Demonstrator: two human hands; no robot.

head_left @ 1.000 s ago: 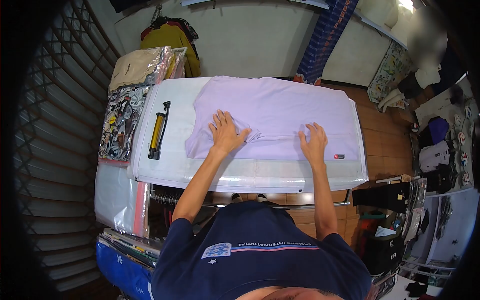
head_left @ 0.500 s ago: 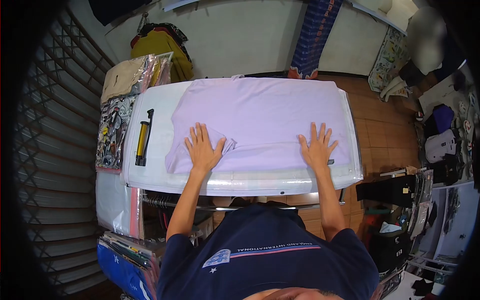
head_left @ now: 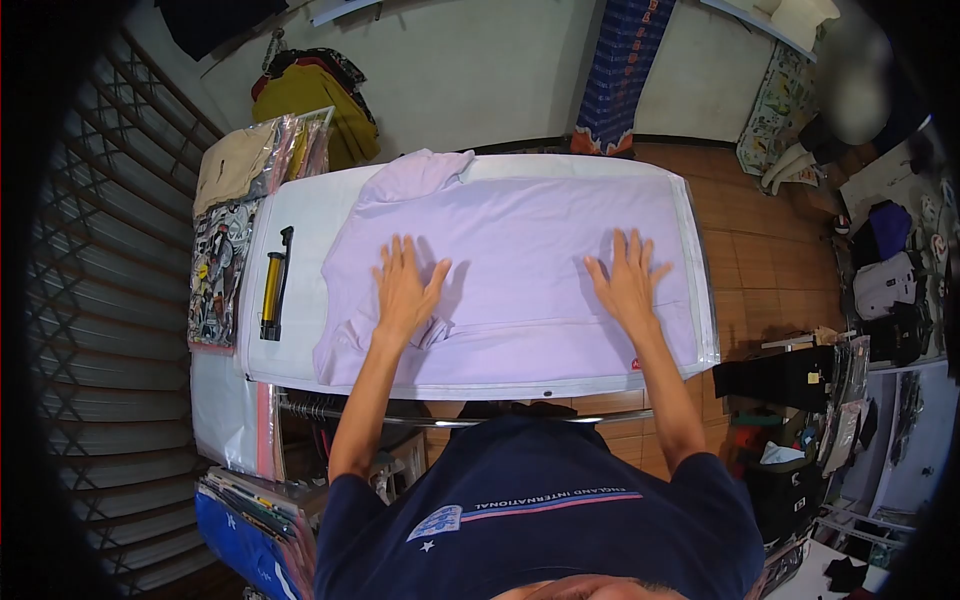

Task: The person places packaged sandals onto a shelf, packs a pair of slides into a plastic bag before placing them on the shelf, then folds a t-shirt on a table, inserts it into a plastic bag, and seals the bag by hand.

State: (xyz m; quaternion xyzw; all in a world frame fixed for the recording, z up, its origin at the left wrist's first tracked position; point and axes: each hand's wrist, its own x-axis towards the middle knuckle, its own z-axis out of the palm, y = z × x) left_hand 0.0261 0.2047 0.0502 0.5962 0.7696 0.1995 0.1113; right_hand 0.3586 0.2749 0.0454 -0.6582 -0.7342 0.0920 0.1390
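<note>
A lavender T-shirt (head_left: 520,250) lies spread on the white table top (head_left: 300,190), with one sleeve showing at the far left. Over its left part is my left hand (head_left: 407,295), palm down with fingers spread; the cloth is bunched in folds near the wrist. My right hand (head_left: 626,285) is over the right part of the shirt, fingers also spread. Shadows beside both hands suggest they are slightly above the cloth. A small red tag (head_left: 636,364) shows at the near edge beside my right forearm.
A black and yellow hand pump (head_left: 275,285) lies at the table's left. Bagged garments (head_left: 225,270) are stacked beyond it, by a folding metal gate (head_left: 130,330). A metal rail (head_left: 480,420) runs below the near edge. At the upper right is another person (head_left: 850,100).
The shirt has shifted toward me, its near edge now close to the table's front, and a sleeve has come into view at the far left. Both hands have lifted slightly.
</note>
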